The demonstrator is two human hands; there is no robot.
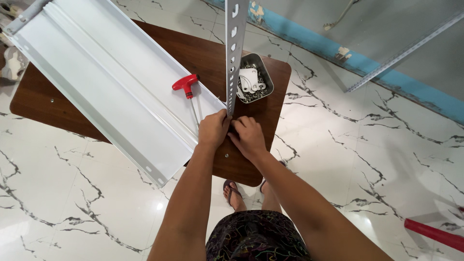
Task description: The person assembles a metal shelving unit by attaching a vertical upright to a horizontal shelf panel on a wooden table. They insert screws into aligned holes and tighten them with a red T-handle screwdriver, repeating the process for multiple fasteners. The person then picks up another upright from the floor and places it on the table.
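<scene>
White marble-patterned floor tiles surround a dark brown wooden surface (48,104). On it lies a long white ribbed metal shelf panel (111,82), steadied for corner work. The left hand (212,130) grips the base of an upright slotted white metal post (233,53) against that corner; the right hand (249,137) pinches the joint, fingers closed. A red T-handle driver (187,87) and a square metal tray of fasteners (253,79) sit just beside.

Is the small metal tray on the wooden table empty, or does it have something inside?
Not empty. The metal tray holds white flat pieces and small dark hardware, seemingly screws; the upright slotted post hides its left part.
</scene>
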